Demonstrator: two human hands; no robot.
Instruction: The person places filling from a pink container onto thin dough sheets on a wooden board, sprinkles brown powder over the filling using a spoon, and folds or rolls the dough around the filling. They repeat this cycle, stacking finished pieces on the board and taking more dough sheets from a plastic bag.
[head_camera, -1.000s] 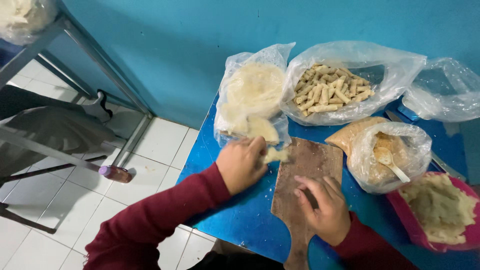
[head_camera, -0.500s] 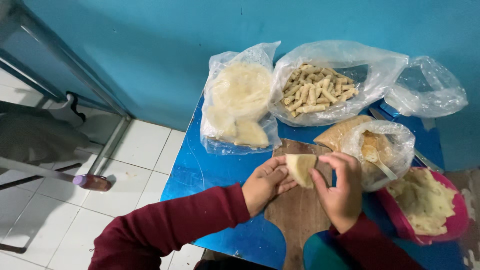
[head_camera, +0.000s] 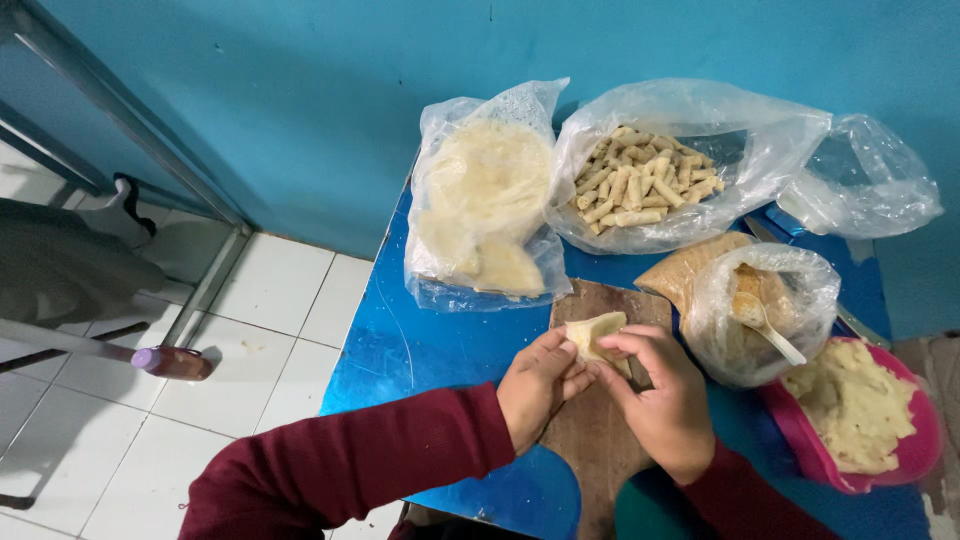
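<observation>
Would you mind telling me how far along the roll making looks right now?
Done: a bag of finished rolls sits by the wall. In hand: the left hand and right hand hold one pale wrapper over the wooden board. Left: a bag of wrappers and a pink bowl of filling remain.

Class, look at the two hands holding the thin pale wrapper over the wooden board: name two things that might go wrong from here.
The thin pale wrapper, pinched between left hand and right hand, might tear. The pink bowl of mash sits near the blue table edge; an elbow could knock it off.
</observation>
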